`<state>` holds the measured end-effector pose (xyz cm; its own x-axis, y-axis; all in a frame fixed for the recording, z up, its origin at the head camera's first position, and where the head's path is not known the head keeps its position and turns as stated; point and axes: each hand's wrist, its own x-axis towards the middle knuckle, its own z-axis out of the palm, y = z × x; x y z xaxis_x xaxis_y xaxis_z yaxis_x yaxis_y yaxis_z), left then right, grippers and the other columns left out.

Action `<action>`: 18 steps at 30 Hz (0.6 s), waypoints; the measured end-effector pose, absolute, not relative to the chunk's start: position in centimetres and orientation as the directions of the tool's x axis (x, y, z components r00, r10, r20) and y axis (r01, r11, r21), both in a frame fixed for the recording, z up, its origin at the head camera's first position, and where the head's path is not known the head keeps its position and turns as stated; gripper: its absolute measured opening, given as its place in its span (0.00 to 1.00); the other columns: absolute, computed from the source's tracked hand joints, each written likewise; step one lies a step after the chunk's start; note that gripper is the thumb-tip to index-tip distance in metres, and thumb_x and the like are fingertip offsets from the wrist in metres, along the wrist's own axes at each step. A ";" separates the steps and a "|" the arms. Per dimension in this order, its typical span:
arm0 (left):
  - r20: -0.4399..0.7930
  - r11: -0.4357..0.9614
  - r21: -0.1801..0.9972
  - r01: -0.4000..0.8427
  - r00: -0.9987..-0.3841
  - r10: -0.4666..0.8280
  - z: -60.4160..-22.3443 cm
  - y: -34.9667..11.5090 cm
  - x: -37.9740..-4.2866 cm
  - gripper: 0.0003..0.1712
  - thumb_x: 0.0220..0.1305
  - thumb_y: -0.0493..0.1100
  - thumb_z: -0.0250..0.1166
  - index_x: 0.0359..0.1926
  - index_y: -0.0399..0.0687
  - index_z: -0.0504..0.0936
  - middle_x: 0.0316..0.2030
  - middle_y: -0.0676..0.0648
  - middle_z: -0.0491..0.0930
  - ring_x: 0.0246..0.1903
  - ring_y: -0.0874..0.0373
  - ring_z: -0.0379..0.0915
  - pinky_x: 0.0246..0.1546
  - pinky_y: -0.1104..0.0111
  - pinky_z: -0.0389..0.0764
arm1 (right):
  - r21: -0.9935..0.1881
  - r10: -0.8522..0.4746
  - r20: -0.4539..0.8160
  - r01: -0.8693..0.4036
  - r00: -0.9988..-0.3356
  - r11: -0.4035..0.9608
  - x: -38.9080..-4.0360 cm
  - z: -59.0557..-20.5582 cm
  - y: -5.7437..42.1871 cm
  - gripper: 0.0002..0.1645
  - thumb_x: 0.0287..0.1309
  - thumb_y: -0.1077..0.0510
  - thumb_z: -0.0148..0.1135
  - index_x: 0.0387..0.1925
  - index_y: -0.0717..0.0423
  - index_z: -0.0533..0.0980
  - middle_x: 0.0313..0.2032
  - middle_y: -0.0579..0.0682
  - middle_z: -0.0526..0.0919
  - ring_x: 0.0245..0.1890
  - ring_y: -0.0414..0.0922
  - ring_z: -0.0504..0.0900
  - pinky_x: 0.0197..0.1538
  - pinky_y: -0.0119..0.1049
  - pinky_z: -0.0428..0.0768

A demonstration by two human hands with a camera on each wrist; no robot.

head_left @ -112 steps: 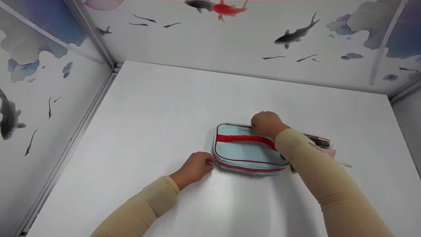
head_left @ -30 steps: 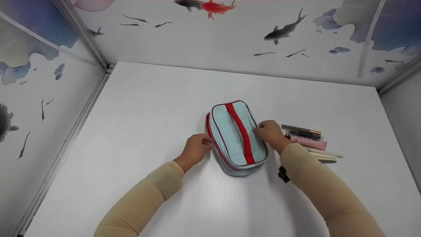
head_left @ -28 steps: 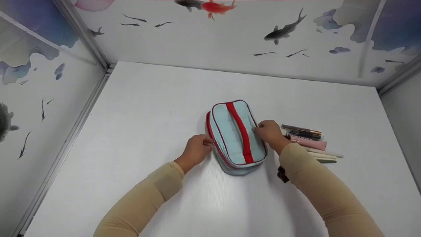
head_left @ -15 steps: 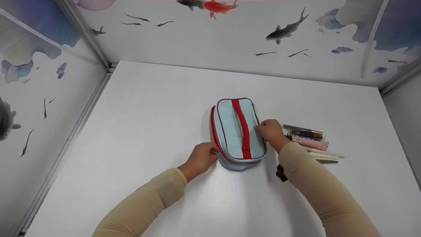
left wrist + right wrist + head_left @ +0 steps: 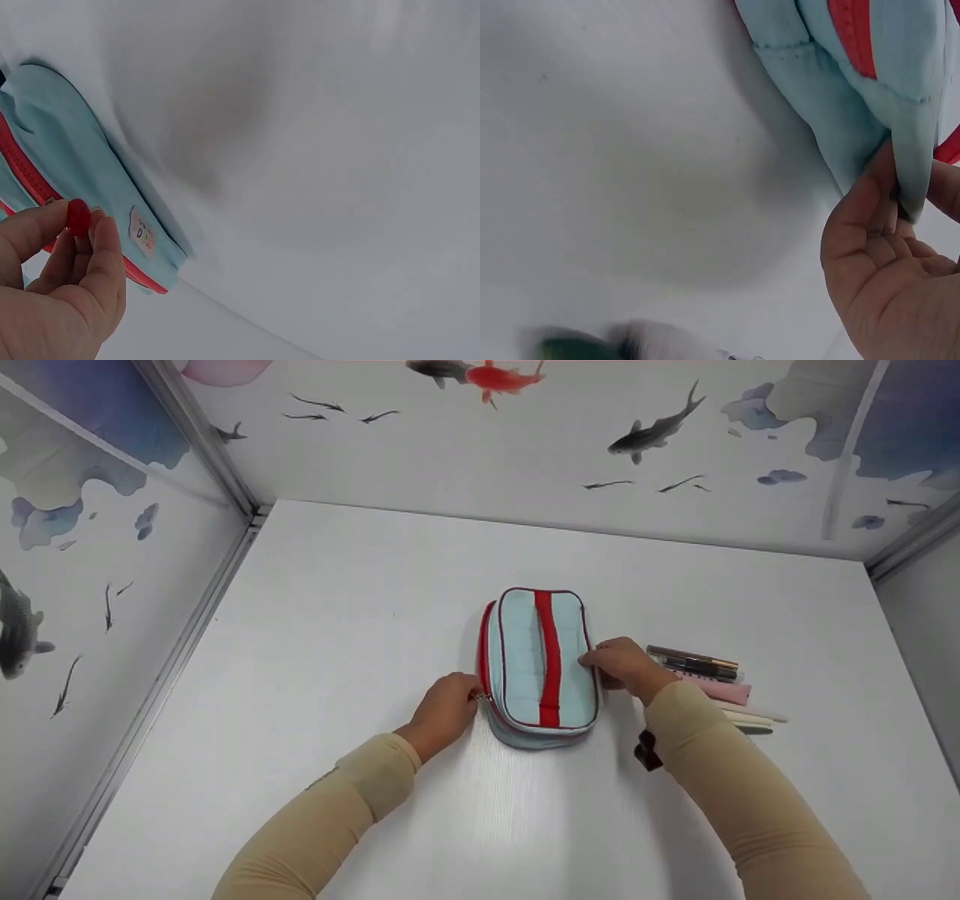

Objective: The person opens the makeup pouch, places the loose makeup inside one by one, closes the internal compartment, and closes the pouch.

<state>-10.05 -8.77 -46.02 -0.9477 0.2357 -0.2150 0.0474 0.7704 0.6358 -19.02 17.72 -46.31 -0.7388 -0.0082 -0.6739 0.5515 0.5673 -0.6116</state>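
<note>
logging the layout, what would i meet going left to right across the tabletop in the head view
Left hand's grip, light blue bag with red strap, right hand's grip, pink tube.

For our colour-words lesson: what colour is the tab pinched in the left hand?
The tab is red; it shows best in the left wrist view.
</note>
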 end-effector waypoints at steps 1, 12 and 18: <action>-0.218 0.774 0.632 0.041 -0.949 0.228 -46.0 -8.9 -10.2 0.10 0.66 0.31 0.56 0.42 0.40 0.84 0.37 0.47 0.81 0.39 0.56 0.74 0.49 0.62 0.78 | -0.606 -0.009 -0.682 0.559 -0.731 0.566 -19.0 -46.3 17.8 0.31 0.63 0.54 0.57 0.63 0.67 0.64 0.50 0.57 0.74 0.44 0.46 0.76 0.51 0.38 0.78; -0.181 0.811 0.582 0.067 -0.961 0.210 -46.8 -10.0 -12.0 0.13 0.69 0.33 0.55 0.50 0.40 0.82 0.44 0.45 0.79 0.50 0.52 0.74 0.57 0.61 0.73 | -0.625 -0.077 -0.745 0.653 -0.663 0.427 -18.0 -46.3 18.1 0.26 0.63 0.55 0.59 0.57 0.65 0.68 0.43 0.53 0.77 0.40 0.45 0.77 0.50 0.38 0.78; -0.144 0.814 0.577 0.067 -0.973 0.182 -47.0 -10.7 -13.5 0.12 0.69 0.31 0.54 0.48 0.38 0.81 0.43 0.44 0.79 0.49 0.52 0.73 0.55 0.61 0.74 | -0.673 -0.085 -0.728 0.686 -0.680 0.276 -17.4 -46.2 17.7 0.26 0.63 0.57 0.60 0.58 0.66 0.67 0.40 0.52 0.79 0.37 0.44 0.78 0.46 0.35 0.79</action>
<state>-13.53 -10.74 -47.02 -0.9728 0.1820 -0.1436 0.0671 0.8139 0.5771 -17.39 17.72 -46.20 -0.6798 -0.0847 -0.7285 0.6863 0.2765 -0.6727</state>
